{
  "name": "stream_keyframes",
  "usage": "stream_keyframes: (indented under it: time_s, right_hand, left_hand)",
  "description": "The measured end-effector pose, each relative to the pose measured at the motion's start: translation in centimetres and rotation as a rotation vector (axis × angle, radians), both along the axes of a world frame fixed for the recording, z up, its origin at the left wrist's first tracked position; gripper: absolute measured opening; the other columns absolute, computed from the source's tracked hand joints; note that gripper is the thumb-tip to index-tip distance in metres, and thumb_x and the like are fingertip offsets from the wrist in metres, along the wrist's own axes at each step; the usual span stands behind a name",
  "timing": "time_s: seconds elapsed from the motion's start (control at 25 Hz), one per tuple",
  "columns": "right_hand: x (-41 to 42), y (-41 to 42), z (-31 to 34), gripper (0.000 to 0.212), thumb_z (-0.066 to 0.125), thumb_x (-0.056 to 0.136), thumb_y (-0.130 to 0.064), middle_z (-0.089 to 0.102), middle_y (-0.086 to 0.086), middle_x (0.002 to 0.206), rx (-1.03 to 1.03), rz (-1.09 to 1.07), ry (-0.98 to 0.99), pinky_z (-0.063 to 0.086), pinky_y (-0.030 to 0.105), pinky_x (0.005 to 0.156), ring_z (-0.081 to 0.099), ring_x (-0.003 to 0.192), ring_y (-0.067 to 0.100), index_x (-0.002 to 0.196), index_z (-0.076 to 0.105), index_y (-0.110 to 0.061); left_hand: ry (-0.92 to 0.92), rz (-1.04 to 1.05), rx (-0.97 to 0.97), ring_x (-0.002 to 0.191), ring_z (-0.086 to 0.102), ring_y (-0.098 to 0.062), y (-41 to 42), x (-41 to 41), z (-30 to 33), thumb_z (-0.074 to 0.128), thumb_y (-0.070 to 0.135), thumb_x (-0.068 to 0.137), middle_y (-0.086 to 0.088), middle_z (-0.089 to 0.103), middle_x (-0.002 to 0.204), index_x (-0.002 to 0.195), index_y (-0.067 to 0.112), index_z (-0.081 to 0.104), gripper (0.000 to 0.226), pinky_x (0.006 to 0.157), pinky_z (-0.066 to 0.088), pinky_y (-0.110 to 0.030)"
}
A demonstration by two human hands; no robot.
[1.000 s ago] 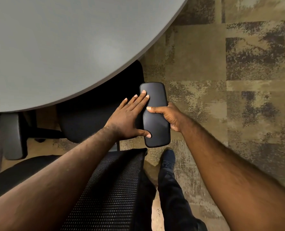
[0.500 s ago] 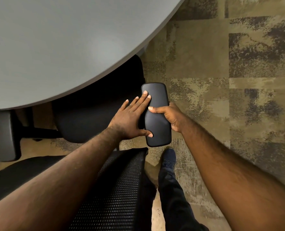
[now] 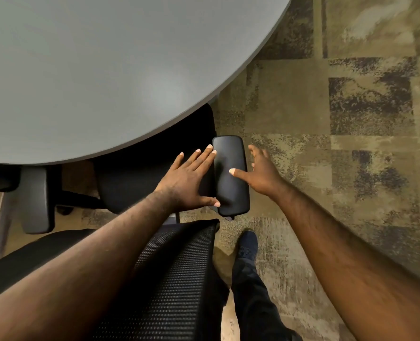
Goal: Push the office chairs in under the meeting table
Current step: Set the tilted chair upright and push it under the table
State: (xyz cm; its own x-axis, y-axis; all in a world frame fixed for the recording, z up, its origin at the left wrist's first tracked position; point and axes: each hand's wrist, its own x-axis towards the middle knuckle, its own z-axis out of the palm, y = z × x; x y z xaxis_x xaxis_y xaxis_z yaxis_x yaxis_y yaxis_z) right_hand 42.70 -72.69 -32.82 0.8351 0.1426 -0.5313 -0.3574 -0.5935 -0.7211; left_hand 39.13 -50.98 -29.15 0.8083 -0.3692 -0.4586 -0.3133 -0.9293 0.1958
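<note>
A black office chair stands below me, its mesh backrest point(image 3: 174, 279) nearest and its seat point(image 3: 140, 178) partly under the grey meeting table point(image 3: 100, 77). The chair's right armrest pad point(image 3: 231, 183) juts out past the table's curved edge. My left hand point(image 3: 189, 180) lies flat with fingers spread against the pad's left side. My right hand point(image 3: 260, 173) hovers at the pad's right side, fingers spread, with only the thumb tip over the pad. The chair's left armrest point(image 3: 35, 198) shows below the table edge.
Patterned brown carpet point(image 3: 339, 143) spreads to the right of the table. My dark shoe point(image 3: 247, 243) and trouser leg stand just right of the backrest. A pale floor strip runs at the far left under the table.
My right hand has let go of the armrest pad and opened its fingers. My left hand has slid a little left and flattened. The chair sits slightly further under the table.
</note>
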Motion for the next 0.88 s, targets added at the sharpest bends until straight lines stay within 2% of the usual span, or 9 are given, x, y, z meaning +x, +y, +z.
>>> stream_keyframes:
  time_s: [0.2, 0.44, 0.68, 0.76, 0.88]
  right_hand:
    - [0.2, -0.1, 6.9, 0.087, 0.071, 0.079, -0.045, 0.027, 0.005, 0.155, -0.084, 0.192, -0.260, 0.032, 0.040, 0.109, 0.030, 0.137, 0.024, 0.148, 0.026, -0.016]
    - [0.2, 0.3, 14.9, 0.083, 0.071, 0.079, -0.044, 0.026, 0.000, 0.156, -0.013, 0.252, -0.360, 0.028, 0.042, 0.113, 0.026, 0.141, 0.020, 0.147, 0.030, -0.021]
    - [-1.3, 1.3, 21.3, 0.081, 0.069, 0.078, -0.050, 0.029, -0.002, 0.155, -0.003, 0.291, -0.502, 0.035, 0.049, 0.108, 0.033, 0.137, 0.022, 0.145, 0.031, -0.027]
    - [-2.4, 1.8, 22.8, 0.078, 0.069, 0.079, -0.048, 0.032, -0.002, 0.153, 0.018, 0.289, -0.537, 0.036, 0.047, 0.108, 0.035, 0.136, 0.021, 0.144, 0.032, -0.028]
    - [-4.6, 2.9, 24.3, 0.072, 0.071, 0.080, -0.042, 0.036, -0.003, 0.151, 0.066, 0.233, -0.554, 0.035, 0.037, 0.106, 0.037, 0.134, 0.018, 0.142, 0.035, -0.030]
  left_hand:
    - [-0.091, -0.007, 0.015, 0.147, -0.015, -0.015, 1.5, 0.1, 7.2, 0.040, 0.089, 0.070, 0.006, -0.018, 0.161, 0.153, 0.023, -0.014, 0.119, 0.120, -0.004, -0.047]
    - [-0.171, 0.110, -0.018, 0.148, -0.008, -0.015, 2.1, -1.0, 15.5, 0.037, 0.087, 0.073, 0.004, -0.011, 0.163, 0.155, 0.021, -0.008, 0.114, 0.121, 0.001, -0.046]
    - [-0.141, 0.182, -0.146, 0.149, 0.004, -0.012, 3.7, -4.2, 21.5, 0.039, 0.085, 0.071, 0.006, 0.003, 0.164, 0.156, 0.023, 0.006, 0.110, 0.121, 0.009, -0.044]
    - [-0.150, 0.198, -0.189, 0.148, 0.009, -0.012, 5.1, -5.6, 23.0, 0.040, 0.084, 0.071, 0.005, 0.008, 0.163, 0.156, 0.024, 0.011, 0.108, 0.120, 0.013, -0.043]
    - [-0.219, 0.236, -0.240, 0.147, 0.015, -0.011, 7.9, -8.1, 24.9, 0.044, 0.082, 0.072, 0.006, 0.016, 0.162, 0.155, 0.025, 0.019, 0.104, 0.120, 0.018, -0.042]
